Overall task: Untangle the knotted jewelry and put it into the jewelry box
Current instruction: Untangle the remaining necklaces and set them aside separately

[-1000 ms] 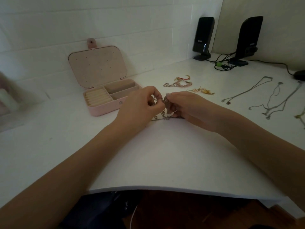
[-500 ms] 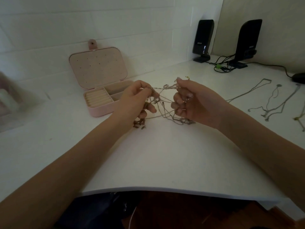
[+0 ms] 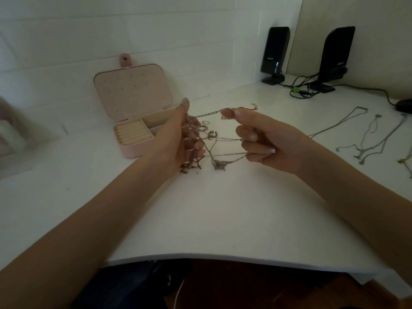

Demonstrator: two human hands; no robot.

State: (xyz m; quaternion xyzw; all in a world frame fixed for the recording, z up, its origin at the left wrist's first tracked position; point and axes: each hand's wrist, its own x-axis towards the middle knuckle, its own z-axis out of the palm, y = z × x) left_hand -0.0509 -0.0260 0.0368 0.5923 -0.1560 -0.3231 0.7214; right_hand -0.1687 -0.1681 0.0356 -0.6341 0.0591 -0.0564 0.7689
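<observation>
A tangle of thin chains, rings and pendants (image 3: 213, 143) is stretched in the air between my two hands, just above the white table. My left hand (image 3: 180, 139) grips one side of the bundle, with chains and charms hanging below its fingers. My right hand (image 3: 265, 139) pinches a chain end between thumb and forefinger, and its other fingers are curled round further strands. A small star-like pendant (image 3: 219, 164) dangles at the bottom of the tangle. The pink jewelry box (image 3: 136, 112) stands open behind my left hand, its lid upright and its compartments showing.
Several untangled necklaces (image 3: 374, 139) lie spread on the table at the right. Two black speakers (image 3: 275, 52) with cables stand at the back right corner, and a dark mouse (image 3: 404, 104) sits at the far right. The table's front edge (image 3: 223, 260) runs close to me.
My hands have lifted the knotted bundle off the table and pulled apart, spreading the chains into separate strands between them.
</observation>
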